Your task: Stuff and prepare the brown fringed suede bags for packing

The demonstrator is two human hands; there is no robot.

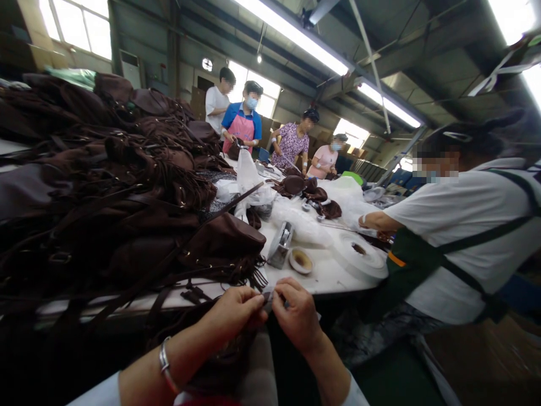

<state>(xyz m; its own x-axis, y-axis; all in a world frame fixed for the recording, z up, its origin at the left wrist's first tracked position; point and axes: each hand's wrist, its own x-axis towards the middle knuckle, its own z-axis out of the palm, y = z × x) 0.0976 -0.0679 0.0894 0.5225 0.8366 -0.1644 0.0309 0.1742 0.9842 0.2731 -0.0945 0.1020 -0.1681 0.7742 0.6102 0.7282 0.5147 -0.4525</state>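
In the head view, my left hand (239, 310) and my right hand (296, 313) come together just in front of the table edge. Both are closed in a pinch on a small dark piece with pale, film-like material (267, 294); its exact kind is too small to tell. Right behind them, a dark brown bag (224, 239) with fringe and metal eyelets lies at the front of a large heap of similar bags (139, 158). Below my left wrist, more brown material is in shadow and partly hidden by my forearm.
On the white table (270, 276) stand a metal tape dispenser (280, 245), a tape roll (301, 261) and a large white roll (359, 256). Clear plastic film (300, 220) lies behind them. A co-worker (460, 225) bends over the table at right. Several others work at the far end.
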